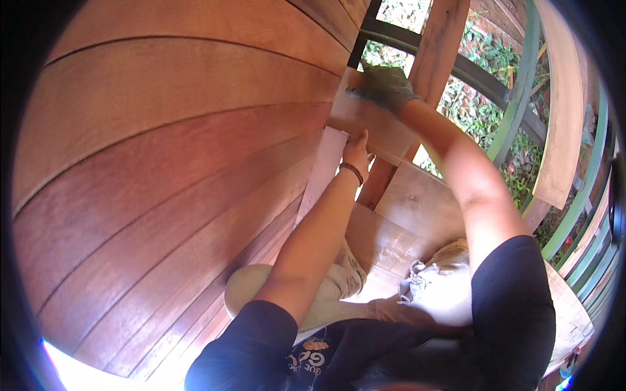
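Observation:
A short, flat wooden board [372,128] is held out ahead of me, beside the plank wall. My left hand [357,154], bare with a dark band at the wrist, grips its near edge, thumb on top and the other fingers mostly hidden. My right hand [391,90], in a dark grey-green work glove, is closed on the board's far part; some of its fingers are hard to make out. Under the board runs a brown wooden beam [378,187].
A wall of reddish-brown planks [195,150] fills the left. Boards [417,202] lie near my knees. Beyond the beam, dark metal bars [479,78] cross a gap over green plants [456,111]. To the right stand green rails [521,98] and a long, pale plank [566,117].

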Tool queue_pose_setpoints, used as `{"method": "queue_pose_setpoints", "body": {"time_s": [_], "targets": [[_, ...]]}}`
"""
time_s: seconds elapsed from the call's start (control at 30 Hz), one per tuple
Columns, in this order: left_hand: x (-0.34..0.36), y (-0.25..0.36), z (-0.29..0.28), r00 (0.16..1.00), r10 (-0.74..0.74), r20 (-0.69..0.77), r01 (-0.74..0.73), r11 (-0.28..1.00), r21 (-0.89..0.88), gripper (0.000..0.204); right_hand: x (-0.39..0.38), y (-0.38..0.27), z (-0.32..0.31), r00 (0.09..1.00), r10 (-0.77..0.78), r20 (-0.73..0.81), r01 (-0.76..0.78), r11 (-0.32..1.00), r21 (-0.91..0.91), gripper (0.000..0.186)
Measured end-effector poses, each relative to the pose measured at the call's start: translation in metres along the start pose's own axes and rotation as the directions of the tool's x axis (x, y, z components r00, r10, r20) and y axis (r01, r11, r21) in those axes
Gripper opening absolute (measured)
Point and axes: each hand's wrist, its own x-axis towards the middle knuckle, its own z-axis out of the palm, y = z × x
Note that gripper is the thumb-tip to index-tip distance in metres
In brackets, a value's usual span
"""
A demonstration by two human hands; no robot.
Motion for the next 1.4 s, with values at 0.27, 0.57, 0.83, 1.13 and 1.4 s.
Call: {"method": "queue_pose_setpoints", "body": {"time_s": [0.27, 0.57, 0.83, 1.13, 1.4], "targets": [[-0.030, 0.015, -0.041, 0.953, -0.240, 0.184, 0.266, 0.955, -0.133, 0.033, -0.065, 0.053, 0.017, 0.978, -0.134, -0.158, 0.053, 0.899, -0.434, 0.070], [-0.026, 0.006, -0.036, 0.963, -0.211, 0.165, 0.230, 0.967, -0.108, 0.043, -0.098, 0.075, -0.021, 0.987, -0.144, -0.069, 0.101, 0.899, -0.427, 0.038], [0.001, -0.028, -0.017, 0.981, -0.172, 0.090, 0.175, 0.984, -0.031, 0.033, -0.091, 0.102, 0.018, 0.984, -0.176, 0.025, 0.169, 0.879, -0.446, 0.026], [0.008, -0.039, -0.007, 0.996, -0.091, 0.024, 0.091, 0.996, 0.014, 0.034, -0.090, 0.114, 0.027, 0.992, -0.126, -0.014, 0.100, 0.842, -0.530, 0.037], [-0.004, -0.027, -0.006, 0.996, -0.094, -0.001, 0.094, 0.996, 0.010, 0.035, -0.088, 0.098, 0.002, 0.996, -0.047, 0.081, 0.072, 0.935, -0.348, 0.034]]}}
